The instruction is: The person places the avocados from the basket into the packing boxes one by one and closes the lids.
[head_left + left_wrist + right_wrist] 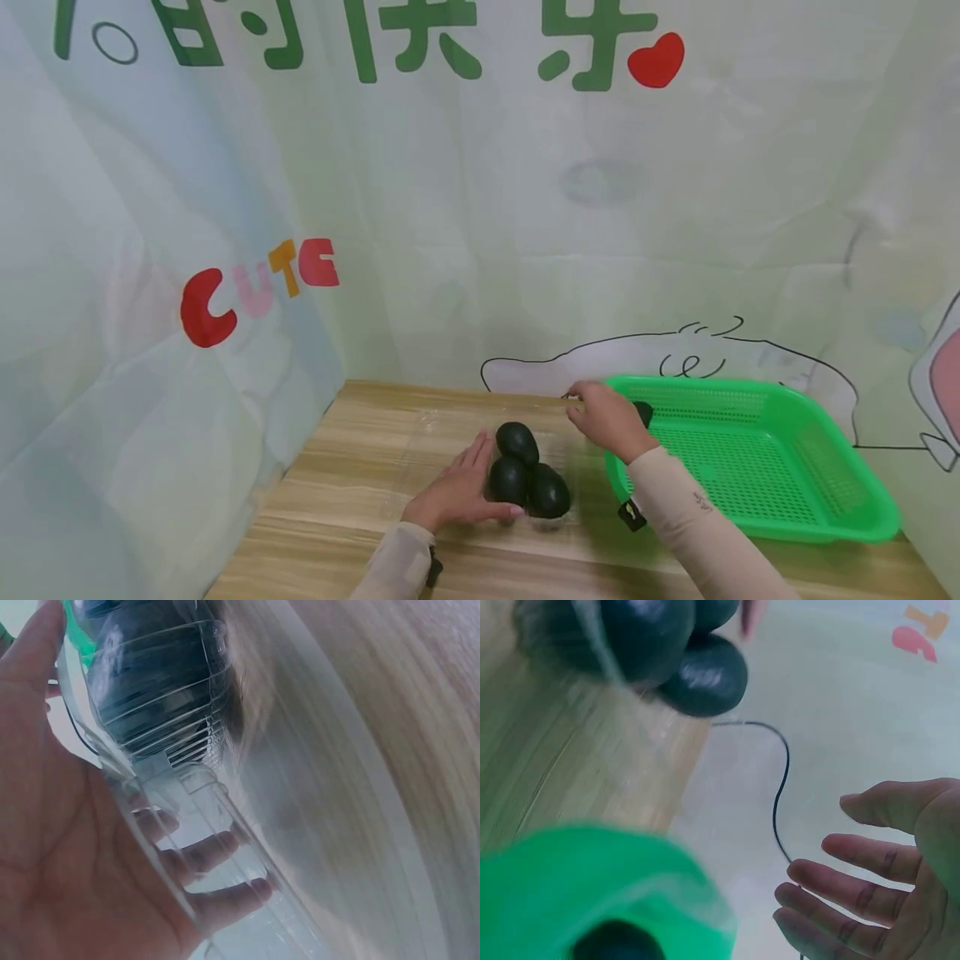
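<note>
Three dark, egg-shaped avocados (549, 492) sit together in a clear plastic clamshell container (420, 454), which lies open on the wooden table. My left hand (459, 490) rests against the container beside the avocados, its thumb spread along the near side. In the left wrist view, the straight fingers (217, 851) show through the clear plastic. My right hand (609, 417) hovers by the left rim of a green basket (750, 523), fingers loosely bent and nothing in them. Part of another dark rounded thing (619, 943) shows at the basket, partly behind that hand in the head view.
Wood-grain table (330, 483) extends left of the container. A printed cloth backdrop (450, 208) with letters and drawings hangs behind and along the left side. The basket stands at the right, near the backdrop. A black tag-like piece (632, 515) is beside my right sleeve.
</note>
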A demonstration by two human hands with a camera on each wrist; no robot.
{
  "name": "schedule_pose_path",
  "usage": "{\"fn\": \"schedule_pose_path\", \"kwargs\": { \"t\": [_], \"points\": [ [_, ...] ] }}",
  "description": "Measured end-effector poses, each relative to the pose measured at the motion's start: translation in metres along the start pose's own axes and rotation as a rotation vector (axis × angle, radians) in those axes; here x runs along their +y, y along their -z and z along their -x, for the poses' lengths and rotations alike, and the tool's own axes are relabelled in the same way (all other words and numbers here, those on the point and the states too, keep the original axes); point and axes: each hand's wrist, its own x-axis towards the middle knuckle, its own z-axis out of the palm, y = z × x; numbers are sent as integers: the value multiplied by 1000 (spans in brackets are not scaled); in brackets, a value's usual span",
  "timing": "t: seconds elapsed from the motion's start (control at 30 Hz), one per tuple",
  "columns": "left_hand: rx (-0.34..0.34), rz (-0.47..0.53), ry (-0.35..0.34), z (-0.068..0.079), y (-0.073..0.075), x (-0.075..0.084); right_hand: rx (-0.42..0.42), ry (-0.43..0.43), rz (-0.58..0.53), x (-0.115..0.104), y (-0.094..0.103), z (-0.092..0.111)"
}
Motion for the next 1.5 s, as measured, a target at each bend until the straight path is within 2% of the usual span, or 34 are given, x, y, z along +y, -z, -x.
{"fn": "schedule_pose_path", "kwargs": {
  "t": [0.3,0.5,0.73,1.13,1.5],
  "points": [
    [-1,3,-6,1,1,-1,-68,-17,106,34,6,4],
    [1,7,-6,1,1,0,-128,7,118,53,16,3],
    [4,3,-13,2,3,-1,-186,24,188,71,12,-6],
    [2,13,-8,3,0,0,-286,57,281,86,2,-13],
    [-5,7,1,3,1,-1,-314,20,253,93,-1,-13]
  ]
}}
